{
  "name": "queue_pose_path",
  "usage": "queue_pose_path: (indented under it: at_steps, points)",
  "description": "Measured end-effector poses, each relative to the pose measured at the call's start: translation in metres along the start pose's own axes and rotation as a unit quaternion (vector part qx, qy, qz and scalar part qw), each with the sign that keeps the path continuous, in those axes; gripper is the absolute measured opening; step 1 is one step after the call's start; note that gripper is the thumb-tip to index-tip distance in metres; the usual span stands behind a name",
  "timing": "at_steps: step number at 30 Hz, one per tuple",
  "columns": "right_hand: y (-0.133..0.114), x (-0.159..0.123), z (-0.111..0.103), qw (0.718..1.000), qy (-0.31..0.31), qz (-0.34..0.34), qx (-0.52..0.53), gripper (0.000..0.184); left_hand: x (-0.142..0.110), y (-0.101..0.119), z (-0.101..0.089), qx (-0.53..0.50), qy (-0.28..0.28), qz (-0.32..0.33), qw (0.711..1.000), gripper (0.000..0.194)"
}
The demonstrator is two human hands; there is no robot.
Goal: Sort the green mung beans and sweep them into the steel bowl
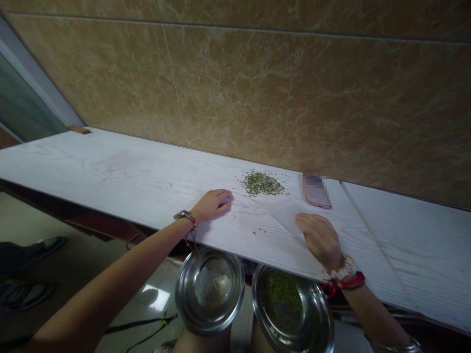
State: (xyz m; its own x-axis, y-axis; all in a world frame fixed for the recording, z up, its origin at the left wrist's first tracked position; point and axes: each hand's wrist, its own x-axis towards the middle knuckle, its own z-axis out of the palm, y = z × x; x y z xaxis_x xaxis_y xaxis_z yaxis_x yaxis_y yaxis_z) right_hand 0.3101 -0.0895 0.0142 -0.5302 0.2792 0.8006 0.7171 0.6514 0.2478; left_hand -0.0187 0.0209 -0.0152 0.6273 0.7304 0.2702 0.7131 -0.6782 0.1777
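A loose patch of small green beans (262,184), like mung beans, is spread on the white table. To its left, my left hand (211,203) rests on the tabletop, fingers stretched and holding nothing. My right hand (320,238) grips the edge of a thin translucent sheet (284,214), which lies low over the table just in front of the beans. Below the table edge, one steel bowl (209,289) shows a pale bottom, its contents unclear. Beside it, a second steel bowl (281,299) contains many green beans.
A phone (317,192) lies right of the beans, near the tiled wall (257,98). A few stray dark bits dot the white table (147,181). At its far left end sits a small brown block (78,130). Another person's shoes (27,294) show on the floor at left.
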Motion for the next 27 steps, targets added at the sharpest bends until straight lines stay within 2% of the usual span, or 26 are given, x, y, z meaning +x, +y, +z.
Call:
queue_pose_path:
  at_steps: [4, 10, 16, 20, 27]
  points:
    - [0.015, -0.001, 0.009, 0.999, -0.012, 0.001, -0.052, 0.041, -0.001, 0.002, -0.004, 0.036, -0.037, 0.005, 0.999, 0.042]
    - [0.026, 0.001, 0.022, 0.996, -0.049, -0.031, -0.072, 0.036, 0.0, 0.005, -0.012, 0.032, -0.12, 0.083, 0.989, 0.044]
    - [0.025, -0.007, 0.023, 0.998, -0.053, 0.003, -0.043, 0.042, 0.002, 0.006, -0.017, 0.019, -0.126, 0.105, 0.986, 0.045]
    - [0.022, -0.006, 0.02, 0.997, -0.062, 0.044, 0.012, 0.048, 0.002, 0.009, -0.022, -0.003, -0.137, 0.149, 0.979, 0.044]
    - [0.015, -0.001, 0.016, 0.996, -0.077, 0.032, 0.025, 0.048, -0.001, 0.02, -0.025, -0.028, -0.158, 0.178, 0.971, 0.047]
